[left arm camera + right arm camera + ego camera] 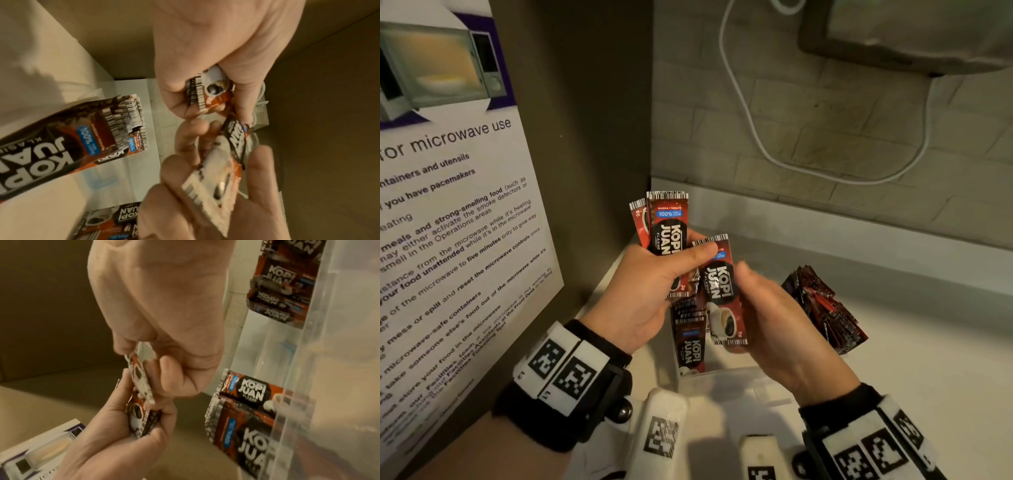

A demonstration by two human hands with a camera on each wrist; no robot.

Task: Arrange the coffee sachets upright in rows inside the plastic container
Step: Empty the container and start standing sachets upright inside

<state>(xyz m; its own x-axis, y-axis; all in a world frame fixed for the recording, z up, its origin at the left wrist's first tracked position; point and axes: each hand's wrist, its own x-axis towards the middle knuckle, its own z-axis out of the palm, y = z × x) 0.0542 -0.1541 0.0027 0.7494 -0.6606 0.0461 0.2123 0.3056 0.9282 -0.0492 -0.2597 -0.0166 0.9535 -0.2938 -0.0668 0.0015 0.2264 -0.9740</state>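
My left hand (681, 255) grips a small stack of red and black coffee sachets (666, 226) upright, thumb across the front. Right beside it, my right hand (736, 291) pinches a single sachet (722, 298), whose top edge touches the stack. Both hands hover over the clear plastic container (739, 380), where a row of sachets (688, 339) stands at its left side. In the left wrist view the stack (207, 92) sits in my curled fingers. The right wrist view shows the single sachet (141, 379) held edge-on above the stack (139, 418).
A loose pile of sachets (825, 308) lies on the white counter (928, 342) right of the container. A microwave notice (448, 205) covers the brown panel on the left. A white cable (753, 137) hangs on the brick wall behind.
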